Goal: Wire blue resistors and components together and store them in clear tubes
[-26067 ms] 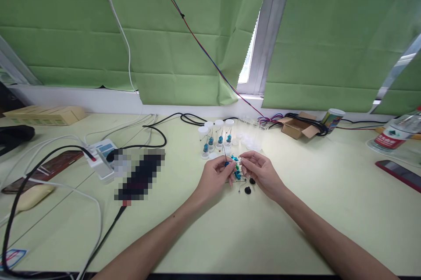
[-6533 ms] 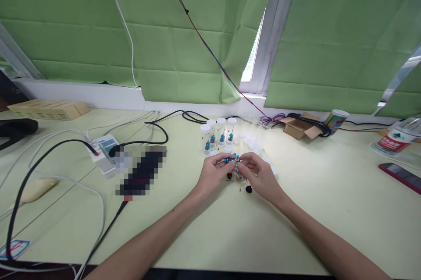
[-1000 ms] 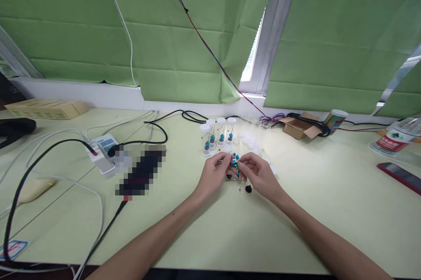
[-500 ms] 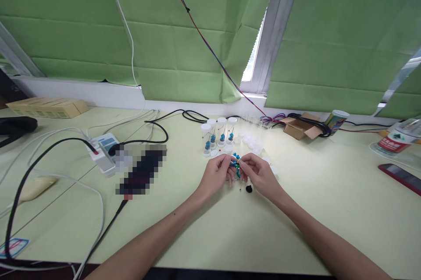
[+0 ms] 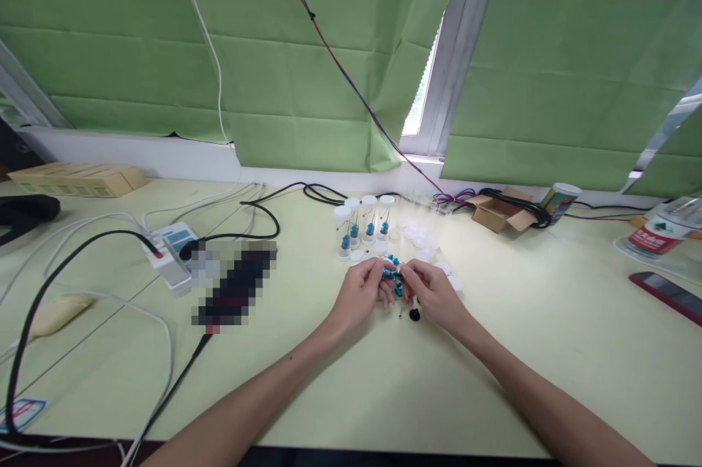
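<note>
Over the middle of the table, my left hand [image 5: 359, 291] is closed, thumb and fingers pinching a small shiny blue cylindrical piece [image 5: 389, 273]. My right hand [image 5: 434, 290] pinches at the piece's other end; a dark part shows near those fingertips, too small to name. More small blue parts [image 5: 393, 259] lie just beyond and under the fingers, partly covered. Close to my right hand's lower side sits a round black piece [image 5: 414, 315]. Behind my hands stand several clear tubes [image 5: 370, 222] with white caps, each with a blue part and thin wire inside.
White round caps [image 5: 420, 237] lie behind my right hand. An open cardboard box [image 5: 496, 215] with black cable and a printed can [image 5: 559, 202] stand at the back. Left are a power strip [image 5: 171, 259] and cables; right, a phone [image 5: 666, 297] and a bottle [image 5: 661, 233].
My right fingertips have shifted slightly left, toward the left hand's. The blue piece between them shows more plainly and lies more level. The arms stay nearly in place.
</note>
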Available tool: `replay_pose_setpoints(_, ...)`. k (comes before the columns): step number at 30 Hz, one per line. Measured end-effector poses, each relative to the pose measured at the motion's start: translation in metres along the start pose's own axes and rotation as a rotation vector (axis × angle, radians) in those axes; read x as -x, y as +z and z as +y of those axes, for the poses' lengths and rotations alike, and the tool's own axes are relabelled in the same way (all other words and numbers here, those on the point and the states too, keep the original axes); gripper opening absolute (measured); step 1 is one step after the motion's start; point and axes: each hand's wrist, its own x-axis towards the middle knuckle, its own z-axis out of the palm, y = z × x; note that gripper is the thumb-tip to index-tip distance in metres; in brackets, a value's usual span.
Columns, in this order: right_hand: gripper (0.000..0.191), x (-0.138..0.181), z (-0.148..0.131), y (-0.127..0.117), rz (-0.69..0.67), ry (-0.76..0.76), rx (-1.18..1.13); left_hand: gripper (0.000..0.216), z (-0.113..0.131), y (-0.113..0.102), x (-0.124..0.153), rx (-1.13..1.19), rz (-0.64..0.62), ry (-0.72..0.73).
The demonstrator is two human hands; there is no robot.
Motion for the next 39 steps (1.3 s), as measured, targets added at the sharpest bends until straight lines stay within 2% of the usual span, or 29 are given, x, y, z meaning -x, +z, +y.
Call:
replay_pose_setpoints(9, 0.049, 0.0005, 0.0010, 0.0003, 0.007, -0.026, 0.100, 0.039, 0.0004, 0.0018, 0.0006, 0.016, -0.003, 0.003)
replay_pose_setpoints(16, 0.029, 0.0022, -0.0011, 0.0011, 0.020, -0.043, -0.002, 0.037, 0.0006, 0.0013, -0.0014, 0.050, 0.042, 0.009)
replay_pose_setpoints(22, 0.027, 0.0034, -0.0022, 0.0011, 0.016, -0.076, 0.032, 0.034, 0.0033, 0.0014, -0.0010, 0.084, 0.069, -0.018)
replay_pose_setpoints(33, 0.025, 0.0027, -0.0039, 0.0022, 0.007, -0.056, 0.019, 0.036, 0.0033, 0.0010, -0.0001, 0.057, 0.047, -0.015)
replay_pose_setpoints(39, 0.031, 0.0031, -0.0063, 0.0015, 0.014, -0.049, 0.063, 0.035, 0.0046, 0.0025, 0.0002, 0.052, 0.039, -0.021)
